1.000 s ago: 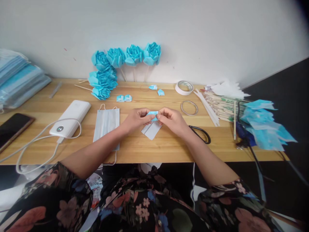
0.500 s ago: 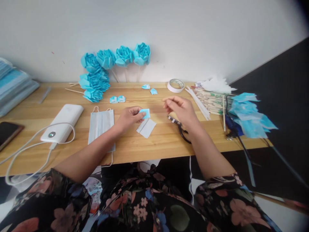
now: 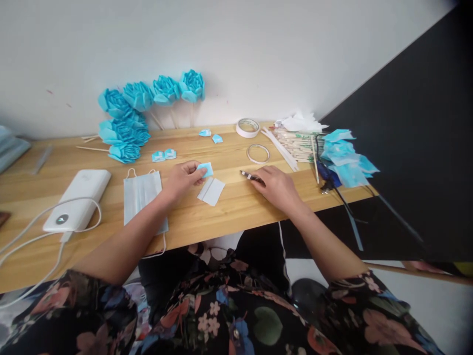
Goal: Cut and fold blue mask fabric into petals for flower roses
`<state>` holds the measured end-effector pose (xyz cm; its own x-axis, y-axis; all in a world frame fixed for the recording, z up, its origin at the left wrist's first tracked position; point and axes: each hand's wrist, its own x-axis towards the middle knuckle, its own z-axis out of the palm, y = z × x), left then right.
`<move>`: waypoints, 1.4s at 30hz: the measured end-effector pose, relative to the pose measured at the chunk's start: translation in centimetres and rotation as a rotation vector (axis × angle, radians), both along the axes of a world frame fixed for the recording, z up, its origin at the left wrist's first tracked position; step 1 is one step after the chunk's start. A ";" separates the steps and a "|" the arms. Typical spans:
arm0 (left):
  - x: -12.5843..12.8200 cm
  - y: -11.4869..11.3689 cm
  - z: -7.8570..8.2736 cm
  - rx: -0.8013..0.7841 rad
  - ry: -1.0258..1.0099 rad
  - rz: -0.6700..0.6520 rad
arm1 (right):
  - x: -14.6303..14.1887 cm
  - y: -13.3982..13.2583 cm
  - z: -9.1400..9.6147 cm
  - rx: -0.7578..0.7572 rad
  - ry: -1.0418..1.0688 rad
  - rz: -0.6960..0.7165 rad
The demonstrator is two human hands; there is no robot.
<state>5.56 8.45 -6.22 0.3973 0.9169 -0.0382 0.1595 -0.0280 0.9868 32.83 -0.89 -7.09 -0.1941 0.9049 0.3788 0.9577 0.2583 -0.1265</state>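
Observation:
My left hand (image 3: 184, 178) pinches a small folded piece of blue mask fabric (image 3: 205, 170) between thumb and fingers. Just below it, a pale grey-white fabric piece (image 3: 212, 191) lies on the table. My right hand (image 3: 276, 187) rests on the table with its fingers curled round a pair of black-handled scissors (image 3: 248, 175). Their tips point left; the palm hides the handles. A face mask (image 3: 140, 192) lies beside my left forearm. Small folded blue pieces (image 3: 164, 155) sit beyond my left hand, and others (image 3: 217, 139) lie farther back.
Blue fabric flowers (image 3: 136, 96) on sticks lean at the wall. A wide tape roll (image 3: 247, 128), a thin tape roll (image 3: 258, 154), white strips (image 3: 281, 149), wooden sticks (image 3: 295, 143) and blue scraps (image 3: 345, 160) are on the right. A cabled power bank (image 3: 79, 199) lies left.
My right hand has come down from above the scissors and closed on them, uncovering the thin tape roll. My left hand keeps the blue piece. The view has shifted right.

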 end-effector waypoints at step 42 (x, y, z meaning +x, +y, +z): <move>0.0 -0.7 0.3 -0.124 -0.076 -0.125 | -3.6 3.0 2.0 0.322 0.396 0.217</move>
<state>5.54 7.77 -5.95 0.5141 0.8502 -0.1135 0.0876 0.0796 0.9930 29.24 2.11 -5.05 -0.1495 0.6862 0.7119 0.7736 0.5295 -0.3480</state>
